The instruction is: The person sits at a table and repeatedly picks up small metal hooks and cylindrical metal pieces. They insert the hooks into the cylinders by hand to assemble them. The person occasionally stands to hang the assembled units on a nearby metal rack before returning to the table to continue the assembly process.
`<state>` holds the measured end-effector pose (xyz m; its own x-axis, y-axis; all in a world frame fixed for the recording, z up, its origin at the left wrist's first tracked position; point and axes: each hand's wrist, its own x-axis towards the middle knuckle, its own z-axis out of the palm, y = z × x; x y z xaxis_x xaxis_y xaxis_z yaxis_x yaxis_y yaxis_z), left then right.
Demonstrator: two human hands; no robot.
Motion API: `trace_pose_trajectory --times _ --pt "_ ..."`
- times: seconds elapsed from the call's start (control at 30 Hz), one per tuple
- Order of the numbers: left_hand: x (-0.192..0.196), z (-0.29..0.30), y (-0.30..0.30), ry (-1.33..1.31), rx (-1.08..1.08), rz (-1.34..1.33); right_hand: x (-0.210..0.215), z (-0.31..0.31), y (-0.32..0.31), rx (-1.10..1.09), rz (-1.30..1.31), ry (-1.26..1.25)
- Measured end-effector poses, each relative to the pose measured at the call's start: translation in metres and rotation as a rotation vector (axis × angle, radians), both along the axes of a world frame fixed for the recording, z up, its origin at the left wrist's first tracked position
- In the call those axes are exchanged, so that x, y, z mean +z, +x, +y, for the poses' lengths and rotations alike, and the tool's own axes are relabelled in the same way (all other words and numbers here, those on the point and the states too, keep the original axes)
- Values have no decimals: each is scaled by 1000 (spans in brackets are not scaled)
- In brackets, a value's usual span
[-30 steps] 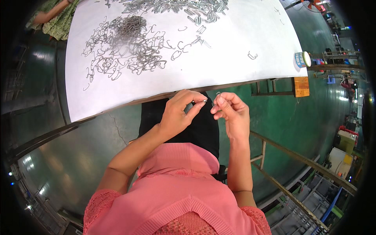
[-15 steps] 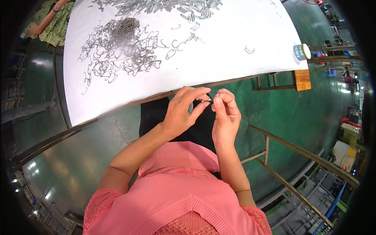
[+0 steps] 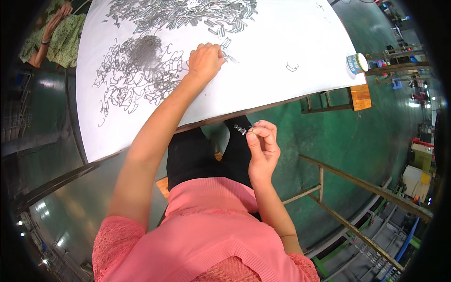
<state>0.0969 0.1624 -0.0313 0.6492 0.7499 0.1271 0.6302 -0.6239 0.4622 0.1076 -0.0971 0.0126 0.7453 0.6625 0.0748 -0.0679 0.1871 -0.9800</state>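
Observation:
My left hand (image 3: 206, 61) reaches over the white-topped table (image 3: 268, 28), its fingers curled down at the surface beside a few loose metal pieces. Whatever is under its fingertips is hidden. Closer to me, past the table's near edge, my right hand (image 3: 264, 152) pinches a small shiny chain-like metal piece (image 3: 240, 129) between thumb and fingers. Left of my left hand spreads a pile of thin bent wire hooks (image 3: 136, 80), with a denser grey clump in it. Farther back lies a heap of narrow, elongated metal loops (image 3: 183, 14).
A white-lidded can (image 3: 357, 63) lies tipped near the table's right edge. Two or so loose hooks (image 3: 292, 67) lie to its left. A wooden stool (image 3: 361, 97) stands beyond the edge. Another person's arm (image 3: 44, 42) shows at far left. Metal frames (image 3: 347, 178) stand on the green floor.
My left hand has left my right hand and moved forward onto the table beside the hooks. My right hand stays near my lap, a little lower, still pinching the chain-like piece.

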Motion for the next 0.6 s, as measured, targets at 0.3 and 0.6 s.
trace_pose_trajectory --times 0.3,0.6 --pt "62 -83 -47 -924 -166 -407 -13 2 0 -34 -138 -64" --pt "92 -125 -78 -1023 -93 -395 -15 4 -5 -34 -228 -57"
